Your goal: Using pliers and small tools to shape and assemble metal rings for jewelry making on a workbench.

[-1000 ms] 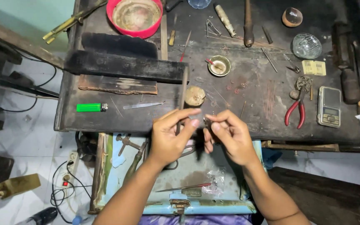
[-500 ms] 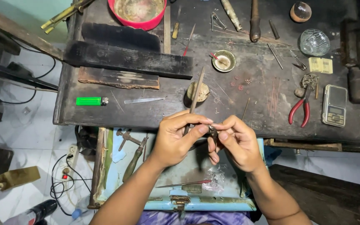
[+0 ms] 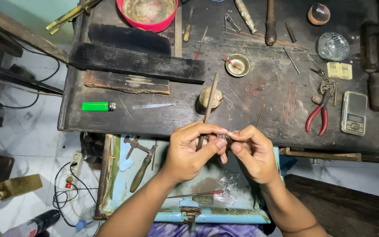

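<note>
— File [image 3: 209, 103]: long, thin, pinched near its lower end by left hand [image 3: 192, 154], tip slanting up toward 12 o'clock over workbench [image 3: 110, 120].
— Held how?
— Clenched around the shaft, thumb and forefinger on top. Right hand [image 3: 253, 153] at 3 o'clock of the left, fingertips closed on a tiny metal piece [image 3: 225, 137], pressed against the file's lower end. Too small to identify.
— Below the hands?
— Open pale-blue drawer [image 3: 246, 206] at 6 o'clock, with a wooden-handled tool [image 3: 142, 169] at its 9 o'clock side and a thin red-tipped rod [image 3: 196, 193] inside.
— Farther out?
— Red bowl [image 3: 149, 13] at 12 o'clock, red-handled pliers [image 3: 317, 115] and small grey pocket scale [image 3: 354, 113] at 3 o'clock, green lighter [image 3: 97, 106] at 9 o'clock, small brass dish [image 3: 237, 65] just past the file tip.
— Risks?
— Likely a slip: so small a piece, gripped only by fingertips, could twist loose under file pressure and drop into drawer clutter, hard to find again. Could also skid onto a fingertip. Less likely: file tip knocking the round stump [image 3: 207, 97] beneath it.
</note>
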